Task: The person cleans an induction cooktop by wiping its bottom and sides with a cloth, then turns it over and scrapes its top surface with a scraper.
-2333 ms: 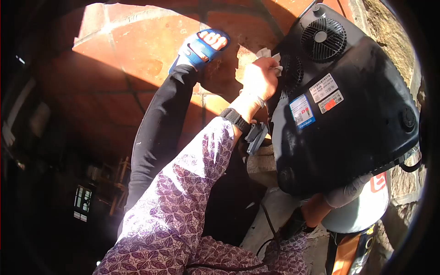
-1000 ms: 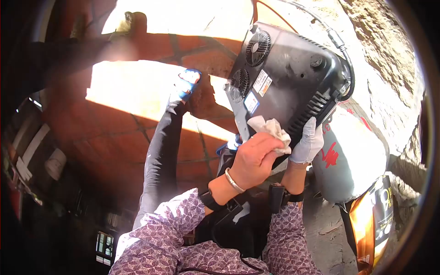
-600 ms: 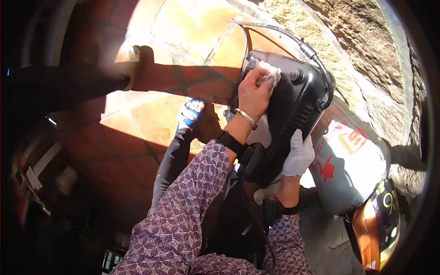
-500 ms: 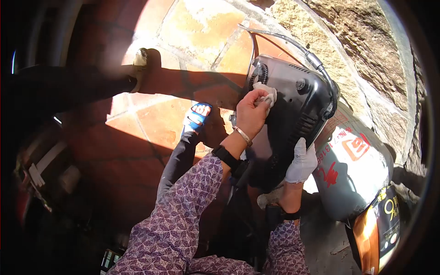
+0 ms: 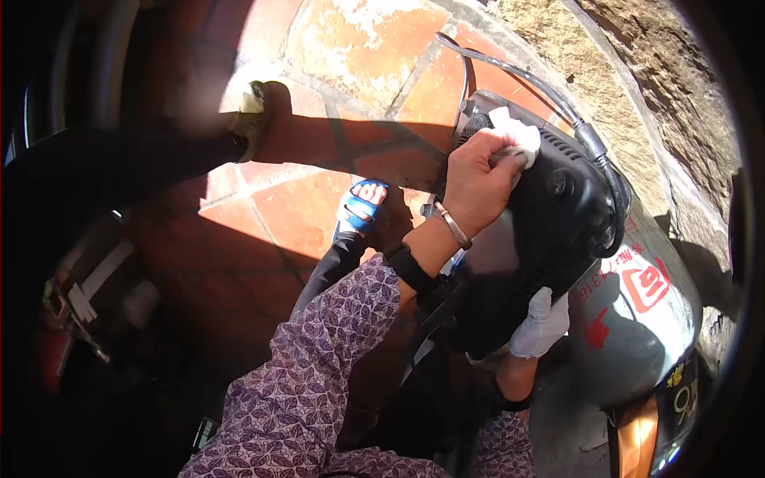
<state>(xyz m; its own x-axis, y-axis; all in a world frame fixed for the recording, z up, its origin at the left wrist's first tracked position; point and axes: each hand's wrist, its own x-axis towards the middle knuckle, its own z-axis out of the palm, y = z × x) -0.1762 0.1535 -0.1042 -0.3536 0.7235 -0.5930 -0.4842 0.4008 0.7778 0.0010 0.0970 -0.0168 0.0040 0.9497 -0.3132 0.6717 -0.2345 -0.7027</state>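
A dark, box-like appliance with round feet, vents and a black cable lies tilted across the middle right of the head view. My bare left hand, with a bracelet at the wrist, pinches a crumpled white tissue against the appliance's upper part. My right hand, in a white glove, is closed on the appliance's lower right edge, its thumb upward. The fingers beneath that edge are hidden.
A grey cylinder with red writing stands right of the appliance. A stone wall rises behind. On the tiled floor are a foot in a blue sandal and another shoe. Dark clutter lies left.
My left hand has moved up and right with the tissue along the appliance. The appliance appears farther right and turned slightly, with my right hand still at its edge.
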